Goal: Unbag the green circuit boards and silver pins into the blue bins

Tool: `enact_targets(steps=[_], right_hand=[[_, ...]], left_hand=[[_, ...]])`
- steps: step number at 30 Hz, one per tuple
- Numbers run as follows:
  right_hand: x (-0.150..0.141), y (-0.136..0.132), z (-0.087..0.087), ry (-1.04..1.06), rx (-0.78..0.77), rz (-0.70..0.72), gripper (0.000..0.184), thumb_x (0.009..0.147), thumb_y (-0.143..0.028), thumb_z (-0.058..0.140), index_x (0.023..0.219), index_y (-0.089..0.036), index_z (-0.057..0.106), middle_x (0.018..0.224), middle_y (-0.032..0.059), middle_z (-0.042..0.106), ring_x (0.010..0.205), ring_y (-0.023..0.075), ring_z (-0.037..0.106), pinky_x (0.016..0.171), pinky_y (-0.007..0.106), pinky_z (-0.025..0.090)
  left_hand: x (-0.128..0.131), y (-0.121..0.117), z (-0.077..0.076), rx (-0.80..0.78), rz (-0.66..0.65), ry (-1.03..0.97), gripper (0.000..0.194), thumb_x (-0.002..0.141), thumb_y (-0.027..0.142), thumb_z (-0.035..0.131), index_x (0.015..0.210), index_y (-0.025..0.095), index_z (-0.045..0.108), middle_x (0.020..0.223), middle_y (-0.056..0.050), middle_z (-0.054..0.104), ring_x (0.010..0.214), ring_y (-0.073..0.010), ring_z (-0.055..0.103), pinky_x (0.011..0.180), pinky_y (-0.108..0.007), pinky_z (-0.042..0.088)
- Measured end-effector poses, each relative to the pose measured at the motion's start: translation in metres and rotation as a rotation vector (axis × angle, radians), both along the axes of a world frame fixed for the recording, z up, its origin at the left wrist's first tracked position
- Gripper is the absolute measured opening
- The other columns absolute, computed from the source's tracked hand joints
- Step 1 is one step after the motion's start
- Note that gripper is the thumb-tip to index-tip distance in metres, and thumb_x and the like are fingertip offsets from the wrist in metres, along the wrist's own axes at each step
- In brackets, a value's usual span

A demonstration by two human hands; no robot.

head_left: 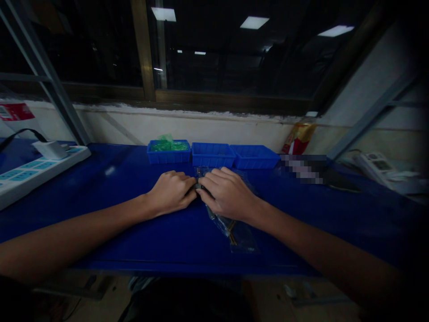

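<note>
Over the middle of the blue table [134,241], my left hand [172,193] and my right hand [226,193] meet with their fingers curled closed. Between the fingertips shows a small dark piece [198,185], too small to name; my left fingers pinch at it. A clear plastic bag [247,239] comes out from under my right hand, which grips it, and part of it shows past the knuckles. Inside the bag's near end lie several brass-coloured metal pieces [232,233], which look like screws. My right palm hides the rest of the bag.
Along the back stand a blue bin [169,156] holding green plastic, a middle blue bin [213,160] and a right blue bin [256,160]. A white power strip [50,172] lies at left. A red and gold packet [299,138] leans by the wall below the window.
</note>
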State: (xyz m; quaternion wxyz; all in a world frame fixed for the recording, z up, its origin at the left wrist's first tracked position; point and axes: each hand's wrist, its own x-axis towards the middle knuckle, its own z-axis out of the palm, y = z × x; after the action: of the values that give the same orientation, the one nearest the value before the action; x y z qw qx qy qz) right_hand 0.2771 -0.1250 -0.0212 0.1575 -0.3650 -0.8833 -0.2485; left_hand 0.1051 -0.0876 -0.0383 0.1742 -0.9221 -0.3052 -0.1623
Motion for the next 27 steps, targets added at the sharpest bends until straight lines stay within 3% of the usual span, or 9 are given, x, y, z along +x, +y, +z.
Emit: enact_targets(steps=[12, 16, 19, 27], right_hand=[[0.0003, 0.0044, -0.0058, 0.148, -0.196, -0.019, 0.030, 0.088, -0.028, 0.033, 0.068, -0.015, 0.052, 0.063, 0.0026, 0.052, 0.065, 0.0143, 0.046, 0.065, 0.028, 0.030], [0.0042, 0.0034, -0.0033, 0.229, -0.244, 0.049, 0.020, 0.085, -0.029, 0.040, 0.084, -0.014, 0.053, 0.073, 0.0043, 0.056, 0.071, 0.0154, 0.048, 0.068, 0.028, 0.033], [0.0071, 0.0025, -0.0004, 0.199, -0.227, 0.110, 0.019, 0.083, -0.025, 0.045, 0.097, -0.014, 0.051, 0.083, 0.0063, 0.058, 0.078, 0.0170, 0.049, 0.071, 0.029, 0.033], [0.0053, 0.0006, 0.0009, 0.043, -0.095, 0.074, 0.020, 0.084, -0.024, 0.040, 0.081, -0.013, 0.057, 0.071, 0.0061, 0.057, 0.072, 0.0171, 0.046, 0.066, 0.029, 0.029]], left_hand=[[0.0014, -0.0031, 0.0023, -0.023, -0.013, 0.020, 0.026, 0.084, 0.029, 0.032, 0.075, 0.015, 0.052, 0.068, -0.004, 0.061, 0.060, -0.0175, 0.057, 0.057, -0.030, 0.042], [-0.0012, -0.0023, 0.0018, -0.046, -0.006, 0.016, 0.030, 0.085, 0.031, 0.031, 0.073, 0.016, 0.053, 0.067, -0.004, 0.062, 0.058, -0.0179, 0.058, 0.054, -0.030, 0.042], [-0.0024, -0.0013, 0.0007, -0.066, -0.005, 0.034, 0.030, 0.084, 0.032, 0.031, 0.072, 0.016, 0.054, 0.067, -0.003, 0.063, 0.057, -0.0183, 0.059, 0.052, -0.029, 0.041], [-0.0002, -0.0036, 0.0004, -0.120, 0.006, 0.063, 0.029, 0.083, 0.031, 0.032, 0.073, 0.016, 0.055, 0.067, -0.004, 0.064, 0.056, -0.0189, 0.060, 0.049, -0.029, 0.041]])
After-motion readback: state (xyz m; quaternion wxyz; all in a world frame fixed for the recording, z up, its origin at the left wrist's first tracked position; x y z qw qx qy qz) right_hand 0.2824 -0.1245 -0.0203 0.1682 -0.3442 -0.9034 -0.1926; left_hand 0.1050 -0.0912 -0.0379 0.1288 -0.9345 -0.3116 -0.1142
